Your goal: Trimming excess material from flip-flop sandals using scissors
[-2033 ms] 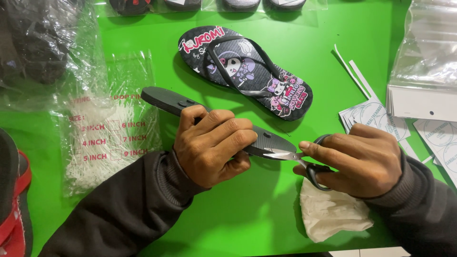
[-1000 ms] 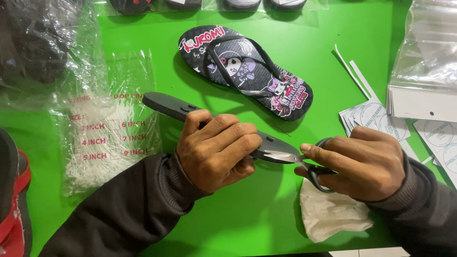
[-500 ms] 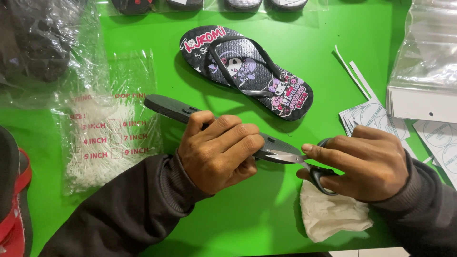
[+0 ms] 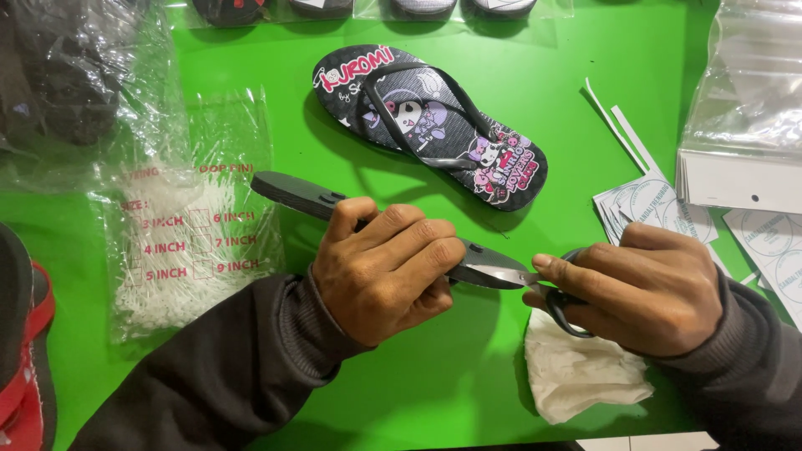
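Change: versus two seconds ago, the black flat flip-flop sandal (image 4: 313, 199) sits slightly higher in the grasp; the small steel scissors (image 4: 510, 276) stay at its near end, so trimming work appears ongoing.
Left hand (image 4: 380, 271): fingers wrapped tight over the sandal's near half, held edge-on above the green tabletop (image 4: 585, 50).
Right hand (image 4: 639, 288): closed around the scissors' dark handles, blades nearly shut, tips touching the sandal.
Sandal look: thin dark sole, textured edge, far end protruding left.
Nearby: printed cartoon flip-flop (image 4: 430, 125) beyond; crumpled white tissue (image 4: 581, 376) under right wrist; clear bag of white plastic tag pins (image 4: 180, 242) left.
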